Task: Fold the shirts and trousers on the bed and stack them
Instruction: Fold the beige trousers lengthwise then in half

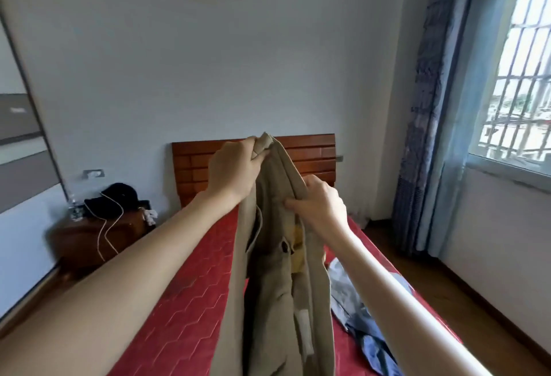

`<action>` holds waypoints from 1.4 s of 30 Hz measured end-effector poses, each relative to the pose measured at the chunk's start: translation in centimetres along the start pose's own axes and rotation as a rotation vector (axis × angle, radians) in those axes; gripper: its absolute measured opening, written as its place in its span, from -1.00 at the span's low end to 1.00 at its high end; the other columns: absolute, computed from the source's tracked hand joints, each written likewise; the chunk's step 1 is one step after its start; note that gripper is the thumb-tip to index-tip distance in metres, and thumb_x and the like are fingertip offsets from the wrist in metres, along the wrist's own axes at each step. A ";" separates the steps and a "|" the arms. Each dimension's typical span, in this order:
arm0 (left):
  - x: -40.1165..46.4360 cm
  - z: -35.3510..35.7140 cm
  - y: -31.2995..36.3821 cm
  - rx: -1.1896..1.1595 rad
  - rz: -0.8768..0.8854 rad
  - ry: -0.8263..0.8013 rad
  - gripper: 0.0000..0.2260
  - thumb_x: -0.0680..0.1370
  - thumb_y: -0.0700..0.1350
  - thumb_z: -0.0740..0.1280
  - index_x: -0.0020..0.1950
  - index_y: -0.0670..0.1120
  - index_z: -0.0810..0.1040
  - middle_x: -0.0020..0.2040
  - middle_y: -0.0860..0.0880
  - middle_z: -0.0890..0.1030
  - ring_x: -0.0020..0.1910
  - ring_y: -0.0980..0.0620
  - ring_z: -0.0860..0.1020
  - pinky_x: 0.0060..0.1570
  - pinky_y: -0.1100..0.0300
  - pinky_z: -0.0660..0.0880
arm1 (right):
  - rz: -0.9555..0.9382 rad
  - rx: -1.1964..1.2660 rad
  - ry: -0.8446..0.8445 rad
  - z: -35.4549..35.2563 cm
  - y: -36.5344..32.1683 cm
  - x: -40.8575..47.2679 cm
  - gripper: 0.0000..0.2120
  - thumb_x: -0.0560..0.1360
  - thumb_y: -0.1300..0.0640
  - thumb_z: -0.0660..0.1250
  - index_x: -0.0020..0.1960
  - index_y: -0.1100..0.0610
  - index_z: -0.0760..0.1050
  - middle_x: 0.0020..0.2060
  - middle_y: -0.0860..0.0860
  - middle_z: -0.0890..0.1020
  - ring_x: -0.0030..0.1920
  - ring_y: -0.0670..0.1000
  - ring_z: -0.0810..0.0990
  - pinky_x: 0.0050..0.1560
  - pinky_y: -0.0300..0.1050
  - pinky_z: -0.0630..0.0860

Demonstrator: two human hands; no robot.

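2 hands (235, 167), 1 khaki trousers (277, 271), 1 blue garment (357, 316).

trousers (277, 271): legs cut off by bottom edge | blue clothes (357, 316): partly hidden behind right forearm | nightstand (89, 235) left of bed (185, 301): blurred
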State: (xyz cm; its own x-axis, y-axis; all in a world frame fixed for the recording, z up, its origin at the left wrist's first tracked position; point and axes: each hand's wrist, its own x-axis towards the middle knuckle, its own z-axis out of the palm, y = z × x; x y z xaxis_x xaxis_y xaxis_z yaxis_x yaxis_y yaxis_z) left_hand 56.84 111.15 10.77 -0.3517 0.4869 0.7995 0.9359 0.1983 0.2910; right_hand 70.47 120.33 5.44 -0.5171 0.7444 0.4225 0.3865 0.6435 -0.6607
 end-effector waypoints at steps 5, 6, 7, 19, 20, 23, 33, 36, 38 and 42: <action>2.9 -2.1 -3.2 0.159 -0.089 0.005 -0.74 0.58 0.03 0.30 -0.20 -0.12 0.48 -0.22 -0.12 0.61 -0.14 -0.19 0.58 -0.24 0.12 0.31 | 0.096 0.181 -0.284 2.8 1.2 0.2 -0.64 0.20 -0.16 0.45 -0.13 0.05 0.59 -0.18 -0.03 0.67 -0.11 0.04 0.65 0.02 0.10 0.59; 3.6 -2.6 -3.6 0.188 -0.087 0.005 -0.74 0.59 0.03 0.30 -0.21 -0.11 0.45 -0.20 -0.12 0.62 -0.13 -0.19 0.58 -0.23 0.12 0.30 | 0.108 0.264 -0.315 3.1 1.5 0.5 -0.61 0.18 -0.20 0.47 -0.15 0.06 0.62 -0.19 -0.03 0.69 -0.11 0.03 0.66 0.04 0.10 0.59; 4.2 -3.0 -4.0 0.218 -0.085 0.008 -0.73 0.59 0.03 0.29 -0.22 -0.09 0.43 -0.18 -0.13 0.63 -0.12 -0.19 0.58 -0.22 0.12 0.30 | 0.118 0.346 -0.345 3.3 1.9 0.9 -0.56 0.17 -0.24 0.50 -0.14 0.06 0.63 -0.20 -0.03 0.70 -0.13 0.01 0.68 0.04 0.09 0.61; 10.8 -8.1 -8.0 0.317 -0.223 0.134 -0.68 0.59 0.09 0.28 -0.23 -0.09 0.38 -0.24 -0.04 0.47 -0.22 -0.10 0.42 -0.24 0.11 0.26 | -0.237 -0.045 -0.268 5.6 4.4 7.3 -0.57 0.36 0.06 0.42 0.21 -0.07 0.47 -0.07 -0.04 0.65 -0.11 0.09 0.61 -0.15 0.00 0.56; 11.1 -8.4 -8.4 0.309 -0.242 0.148 -0.68 0.58 0.09 0.28 -0.24 -0.10 0.39 -0.24 -0.04 0.47 -0.22 -0.10 0.41 -0.23 0.10 0.27 | -0.310 -0.052 -0.201 5.7 4.7 7.6 -0.40 0.38 0.08 0.42 0.38 -0.12 0.33 0.05 -0.06 0.62 -0.08 0.08 0.62 -0.14 0.00 0.57; 11.5 -9.2 -9.7 0.281 -0.294 0.174 -0.69 0.58 0.08 0.30 -0.21 -0.13 0.45 -0.24 -0.07 0.48 -0.21 -0.11 0.40 -0.22 0.09 0.29 | -0.630 -0.148 -0.034 6.2 5.2 8.0 -0.12 0.48 0.10 0.38 0.55 -0.19 -0.13 0.33 -0.10 0.41 -0.16 0.05 0.63 -0.25 -0.03 0.60; 11.2 -7.2 -8.5 0.263 -0.305 0.127 -0.61 0.57 0.05 0.30 -0.38 -0.04 0.28 -0.40 0.04 0.38 -0.25 -0.14 0.41 -0.25 0.11 0.26 | -0.625 -0.031 0.130 9.5 0.5 9.0 -0.44 0.39 0.00 0.47 0.35 0.01 0.45 0.41 0.08 0.35 0.21 0.09 0.51 0.13 0.07 0.51; 11.0 -6.7 -8.2 0.255 -0.282 0.120 -0.60 0.58 0.06 0.30 -0.39 -0.04 0.27 -0.41 0.05 0.39 -0.25 -0.14 0.43 -0.26 0.12 0.25 | -0.471 0.019 0.115 10.4 -0.6 9.4 -0.68 0.43 -0.04 0.44 0.15 0.03 0.58 0.29 0.02 0.46 0.17 0.09 0.49 0.22 0.01 0.35; 10.7 -6.7 -8.2 0.246 -0.282 0.108 -0.60 0.58 0.06 0.30 -0.38 -0.05 0.28 -0.41 0.04 0.41 -0.25 -0.15 0.45 -0.26 0.12 0.27 | -0.400 0.083 0.101 10.3 -0.8 9.6 -0.80 0.46 0.01 0.40 0.05 0.05 0.64 0.06 0.00 0.56 0.08 0.10 0.51 0.11 -0.04 0.34; 9.9 -7.5 -10.0 0.142 -0.307 0.149 -0.67 0.57 0.06 0.31 -0.28 -0.13 0.45 -0.34 -0.06 0.53 -0.25 -0.13 0.51 -0.27 0.09 0.35 | -0.391 0.214 0.179 7.3 -1.9 11.6 -0.86 0.42 0.12 0.43 -0.03 0.05 0.69 -0.13 -0.02 0.67 -0.12 0.07 0.60 -0.14 -0.10 0.43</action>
State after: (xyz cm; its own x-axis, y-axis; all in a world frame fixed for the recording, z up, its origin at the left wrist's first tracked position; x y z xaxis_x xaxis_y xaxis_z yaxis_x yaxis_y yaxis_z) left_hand 44.08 107.61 19.70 -0.5995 0.2597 0.7571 0.7720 0.4372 0.4614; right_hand 58.14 126.47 7.01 -0.4456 0.4846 0.7527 0.0130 0.8442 -0.5358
